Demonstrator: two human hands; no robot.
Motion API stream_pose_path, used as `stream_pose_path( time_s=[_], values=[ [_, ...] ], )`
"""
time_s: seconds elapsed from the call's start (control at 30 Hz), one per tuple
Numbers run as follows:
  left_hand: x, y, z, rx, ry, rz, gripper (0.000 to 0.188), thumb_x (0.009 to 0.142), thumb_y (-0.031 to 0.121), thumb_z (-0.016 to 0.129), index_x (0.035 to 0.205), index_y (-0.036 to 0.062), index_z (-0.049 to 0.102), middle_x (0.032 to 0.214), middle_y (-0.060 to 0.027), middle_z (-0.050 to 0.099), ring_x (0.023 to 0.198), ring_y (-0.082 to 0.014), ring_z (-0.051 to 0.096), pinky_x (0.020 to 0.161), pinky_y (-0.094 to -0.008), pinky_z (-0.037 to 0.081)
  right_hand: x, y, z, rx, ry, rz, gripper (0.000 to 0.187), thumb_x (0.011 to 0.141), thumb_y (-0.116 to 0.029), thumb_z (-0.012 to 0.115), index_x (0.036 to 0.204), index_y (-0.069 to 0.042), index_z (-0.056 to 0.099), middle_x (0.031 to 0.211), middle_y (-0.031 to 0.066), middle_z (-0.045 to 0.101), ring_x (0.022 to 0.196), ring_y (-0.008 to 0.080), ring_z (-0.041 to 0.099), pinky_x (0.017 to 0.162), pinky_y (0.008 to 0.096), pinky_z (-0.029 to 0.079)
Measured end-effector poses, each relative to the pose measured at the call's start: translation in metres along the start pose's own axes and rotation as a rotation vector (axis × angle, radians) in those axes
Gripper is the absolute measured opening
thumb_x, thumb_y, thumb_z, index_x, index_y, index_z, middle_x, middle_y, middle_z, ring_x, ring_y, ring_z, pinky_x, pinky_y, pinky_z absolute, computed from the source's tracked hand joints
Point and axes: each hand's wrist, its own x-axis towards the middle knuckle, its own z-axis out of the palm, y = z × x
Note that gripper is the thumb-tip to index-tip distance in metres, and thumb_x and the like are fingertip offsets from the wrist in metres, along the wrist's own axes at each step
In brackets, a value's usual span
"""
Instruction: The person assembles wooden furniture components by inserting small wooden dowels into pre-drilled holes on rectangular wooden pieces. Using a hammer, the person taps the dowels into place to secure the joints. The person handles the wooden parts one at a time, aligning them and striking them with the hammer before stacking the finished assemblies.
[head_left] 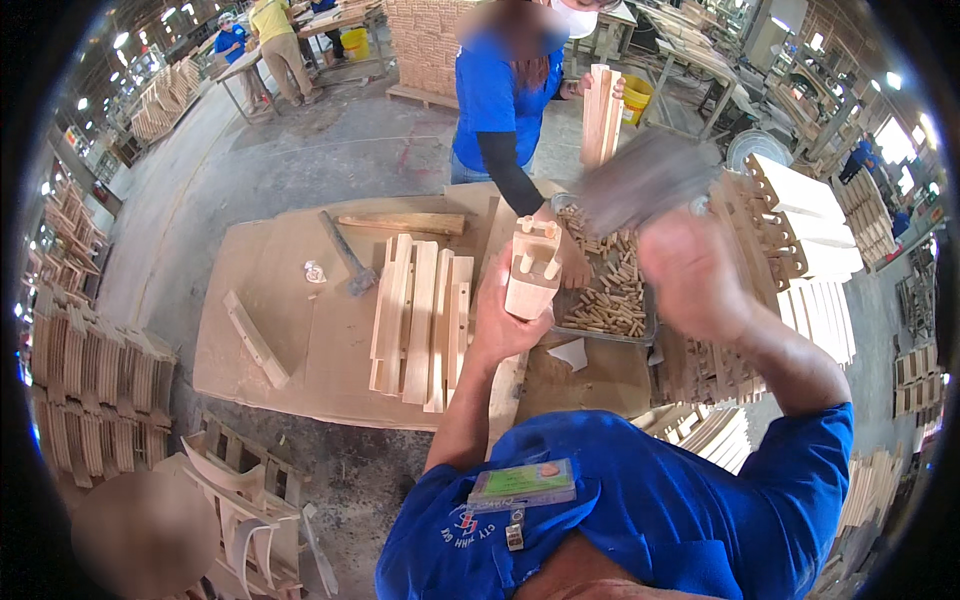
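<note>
My left hand (pixel 505 325) grips a light wooden chair-leg-like piece (pixel 530 290) upright, its end up, with several short dowels standing out of that end. Raised to the right, my right hand (pixel 695 270) is closed in a fist on what looks like a mallet (pixel 650 180); its dark grey block is smeared by motion and its handle is hidden. Behind my left hand lies a tray of loose wooden dowels (pixel 610 300). A co-worker's hand (pixel 570 262) reaches in at the tray's left side.
Left on the cardboard-covered table (pixel 300 350) lie stacked wooden pieces (pixel 425 320), a hammer (pixel 350 258) and a single strip (pixel 255 340). Across the table, a co-worker (pixel 505 110) holds upright wooden pieces (pixel 602 115). More wooden parts (pixel 810 245) are piled at right.
</note>
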Motion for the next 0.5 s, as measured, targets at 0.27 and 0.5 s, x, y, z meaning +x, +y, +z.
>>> stream_pose_path(
  time_s=[0.27, 0.5],
  values=[
    [-0.012, -0.004, 0.006, -0.109, 0.07, -0.015, 0.086, 0.072, 0.007, 0.073, 0.151, 0.0003, 0.042, 0.132, -0.0184, 0.06, 0.119, -0.033, 0.062, 0.103, -0.0429, 0.049, -0.004, -0.018, -0.032, 0.301, 0.097, 0.201, 0.039, 0.115, -0.035, 0.045, 0.114, -0.002, 0.066, 0.07, -0.005, 0.05, 0.06, 0.0031, 0.045, 0.052, 0.0228, 0.033],
    [-0.008, -0.018, 0.013, -0.054, 0.055, 0.164, 0.088, 0.071, 0.004, 0.075, 0.152, -0.0012, 0.04, 0.131, -0.0186, 0.059, 0.119, -0.0328, 0.062, 0.102, -0.0422, 0.05, -0.038, 0.039, 0.013, 0.058, 0.041, -0.229, 0.023, 0.108, -0.027, 0.059, 0.112, -0.005, 0.063, 0.066, 0.012, 0.058, 0.052, 0.0272, 0.054, 0.053, 0.0377, 0.046]
  ],
)
